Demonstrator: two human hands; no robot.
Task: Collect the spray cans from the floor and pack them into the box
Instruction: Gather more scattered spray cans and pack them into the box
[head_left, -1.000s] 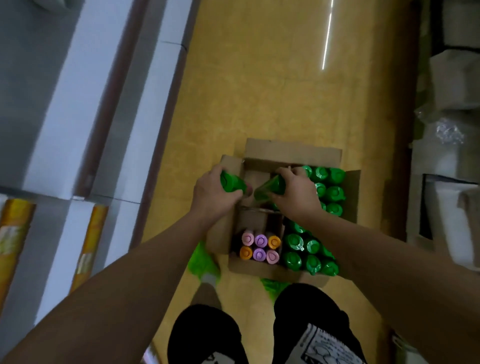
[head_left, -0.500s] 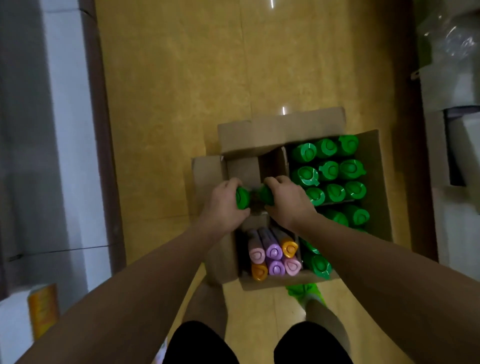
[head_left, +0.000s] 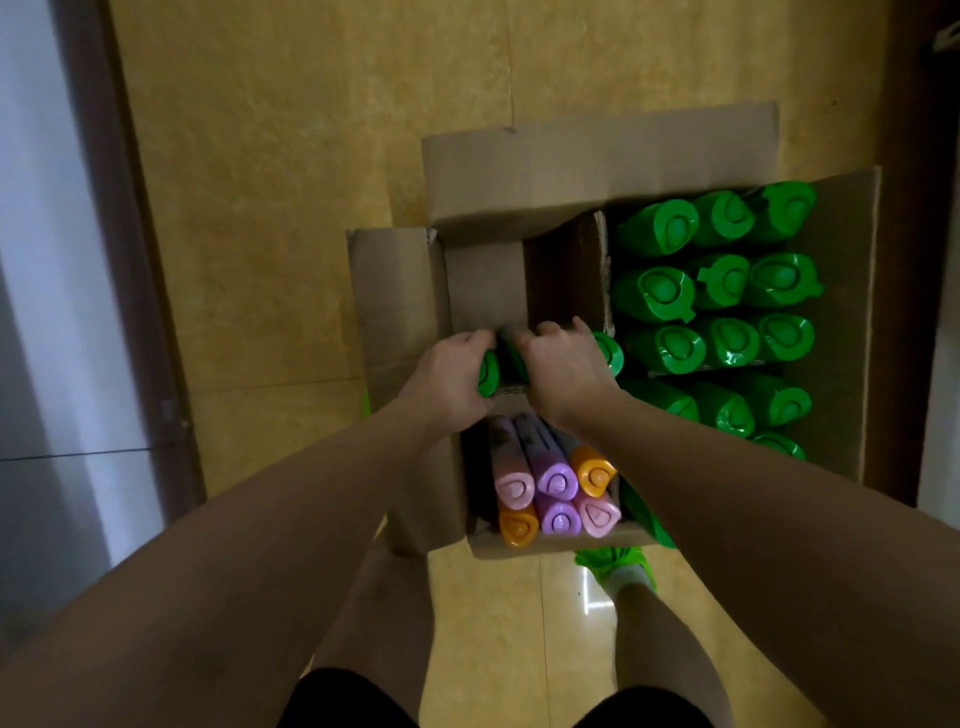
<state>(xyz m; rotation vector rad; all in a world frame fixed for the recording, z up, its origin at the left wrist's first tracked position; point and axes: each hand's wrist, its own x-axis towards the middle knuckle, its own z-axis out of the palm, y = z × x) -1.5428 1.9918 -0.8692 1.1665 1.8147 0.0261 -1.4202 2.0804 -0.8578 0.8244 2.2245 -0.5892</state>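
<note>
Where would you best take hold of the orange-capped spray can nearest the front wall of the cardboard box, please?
Take the orange-capped spray can by its cap, coming straight down from above. It stands upright, packed against the purple-capped can and the cardboard box wall, so its sides are shut in and only the cap offers a grip.
</note>
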